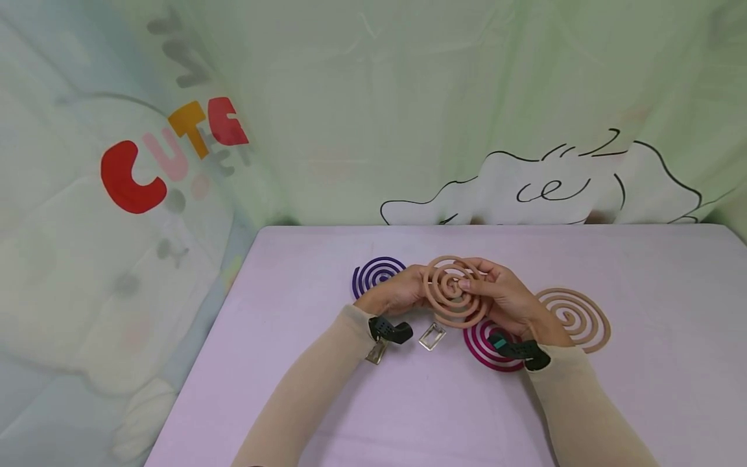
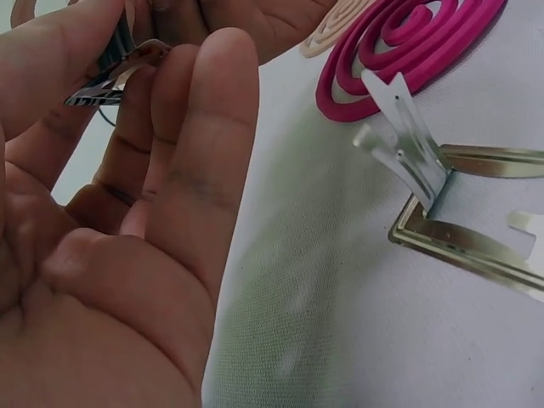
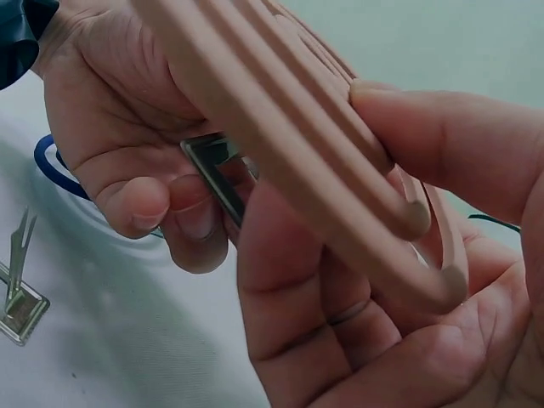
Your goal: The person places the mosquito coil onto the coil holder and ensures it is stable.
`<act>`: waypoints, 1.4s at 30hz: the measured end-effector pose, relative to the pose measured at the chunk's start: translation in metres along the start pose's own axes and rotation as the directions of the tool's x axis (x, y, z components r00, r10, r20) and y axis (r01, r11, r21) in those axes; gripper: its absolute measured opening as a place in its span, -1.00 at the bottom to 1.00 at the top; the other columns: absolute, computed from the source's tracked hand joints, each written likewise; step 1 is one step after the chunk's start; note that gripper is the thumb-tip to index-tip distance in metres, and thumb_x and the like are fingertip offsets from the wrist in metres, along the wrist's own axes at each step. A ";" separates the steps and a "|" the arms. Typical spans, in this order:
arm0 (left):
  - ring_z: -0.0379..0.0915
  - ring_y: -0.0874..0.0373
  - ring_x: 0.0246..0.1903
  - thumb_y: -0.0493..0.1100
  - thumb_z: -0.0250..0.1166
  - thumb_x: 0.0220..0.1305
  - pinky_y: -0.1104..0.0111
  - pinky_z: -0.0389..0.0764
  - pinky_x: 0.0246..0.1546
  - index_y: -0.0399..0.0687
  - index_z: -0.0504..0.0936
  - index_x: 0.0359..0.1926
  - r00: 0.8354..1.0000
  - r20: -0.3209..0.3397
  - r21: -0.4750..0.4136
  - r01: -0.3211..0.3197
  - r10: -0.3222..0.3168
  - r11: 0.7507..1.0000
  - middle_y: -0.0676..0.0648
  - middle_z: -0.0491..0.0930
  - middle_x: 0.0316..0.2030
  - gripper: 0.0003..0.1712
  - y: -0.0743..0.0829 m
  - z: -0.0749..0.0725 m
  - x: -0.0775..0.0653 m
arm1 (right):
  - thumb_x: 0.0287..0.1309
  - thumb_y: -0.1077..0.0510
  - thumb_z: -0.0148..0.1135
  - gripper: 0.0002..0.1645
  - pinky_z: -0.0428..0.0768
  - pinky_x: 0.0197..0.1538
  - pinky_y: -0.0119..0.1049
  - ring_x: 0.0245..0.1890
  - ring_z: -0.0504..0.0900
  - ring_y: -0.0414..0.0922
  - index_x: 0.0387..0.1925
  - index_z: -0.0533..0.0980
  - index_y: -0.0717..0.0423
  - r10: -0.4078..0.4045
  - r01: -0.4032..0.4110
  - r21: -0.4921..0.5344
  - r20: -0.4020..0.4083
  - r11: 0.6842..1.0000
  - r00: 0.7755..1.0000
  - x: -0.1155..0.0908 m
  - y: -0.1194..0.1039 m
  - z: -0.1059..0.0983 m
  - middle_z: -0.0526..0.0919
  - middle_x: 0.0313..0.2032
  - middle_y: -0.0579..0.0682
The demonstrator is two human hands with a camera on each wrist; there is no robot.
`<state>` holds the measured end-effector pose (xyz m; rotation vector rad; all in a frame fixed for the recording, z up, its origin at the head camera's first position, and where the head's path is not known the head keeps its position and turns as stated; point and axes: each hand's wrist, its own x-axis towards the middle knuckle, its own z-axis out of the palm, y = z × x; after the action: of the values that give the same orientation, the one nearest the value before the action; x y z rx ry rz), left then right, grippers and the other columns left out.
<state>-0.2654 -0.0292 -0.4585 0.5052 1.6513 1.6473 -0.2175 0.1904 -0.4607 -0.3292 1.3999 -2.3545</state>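
Lilac bench, left hand and right hand up over the far part. Right fingers are pinching a tan coil, magenta coil lies just nearer, left fingers pinch a little metal stand.

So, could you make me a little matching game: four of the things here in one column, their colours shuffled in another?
Things:
1. Held spiral, pinched by the right hand
2. Leftmost spiral in the head view, partly hidden by the left hand
3. Nearest spiral, partly hidden by the right wrist device
4. Rectangular stand below the held spiral, head view

Colours:
A. Magenta
B. Shiny metallic
C. Tan
D. Dark blue

Pairs: 1-C, 2-D, 3-A, 4-B
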 end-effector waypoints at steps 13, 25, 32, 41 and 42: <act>0.62 0.26 -0.28 -0.38 0.14 0.53 0.41 0.70 -0.17 -0.60 0.50 0.22 0.998 -0.059 -0.027 0.015 -0.017 1.000 0.00 0.63 -0.24 -0.63 -0.002 0.000 0.001 | 0.43 0.44 0.15 -0.67 0.75 -0.17 -0.35 -0.18 0.77 -0.18 0.12 0.51 0.12 0.016 -0.018 -0.024 -0.078 1.000 0.997 -0.001 -0.001 0.003 0.73 -0.09 0.01; 0.61 0.26 -0.32 -0.37 0.16 0.53 0.44 0.68 -0.23 -0.59 0.54 0.14 0.998 -0.058 -0.033 -0.001 -0.001 0.999 -0.01 0.64 -0.28 -0.68 -0.003 -0.001 0.002 | 0.42 0.40 0.20 -0.66 0.74 -0.23 -0.40 -0.25 0.74 -0.22 0.14 0.45 0.15 0.048 -0.062 -0.107 -0.131 0.992 0.990 0.000 -0.003 0.007 0.72 -0.13 -0.03; 0.62 0.26 -0.33 -0.38 0.16 0.52 0.45 0.68 -0.24 -0.62 0.52 0.14 0.998 -0.059 -0.035 -0.007 0.005 0.999 -0.02 0.64 -0.29 -0.67 -0.002 0.000 0.001 | 0.43 0.40 0.19 -0.67 0.74 -0.24 -0.40 -0.26 0.73 -0.22 0.14 0.45 0.14 0.048 -0.063 -0.118 -0.130 0.991 0.990 0.000 -0.003 0.007 0.72 -0.14 -0.04; 0.56 0.27 -0.33 -0.37 0.14 0.54 0.46 0.64 -0.25 -0.60 0.51 0.19 0.997 -0.082 -0.011 -0.007 0.006 1.000 0.00 0.61 -0.28 -0.65 0.000 0.001 0.000 | 0.41 0.40 0.21 -0.65 0.73 -0.28 -0.40 -0.29 0.72 -0.22 0.15 0.44 0.14 0.054 -0.073 -0.128 -0.148 0.989 0.987 0.000 -0.003 0.008 0.72 -0.16 -0.05; 0.56 0.27 -0.33 -0.38 0.14 0.53 0.45 0.65 -0.24 -0.61 0.51 0.19 0.996 -0.088 -0.017 -0.006 0.004 1.000 0.00 0.61 -0.28 -0.65 0.000 0.001 0.000 | 0.41 0.40 0.22 -0.65 0.73 -0.28 -0.40 -0.29 0.72 -0.22 0.15 0.44 0.14 0.053 -0.072 -0.127 -0.150 0.989 0.987 0.000 -0.003 0.007 0.72 -0.16 -0.05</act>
<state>-0.2646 -0.0283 -0.4589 0.4337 1.6988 1.7080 -0.2155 0.1857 -0.4548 -0.1473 1.6143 -2.2805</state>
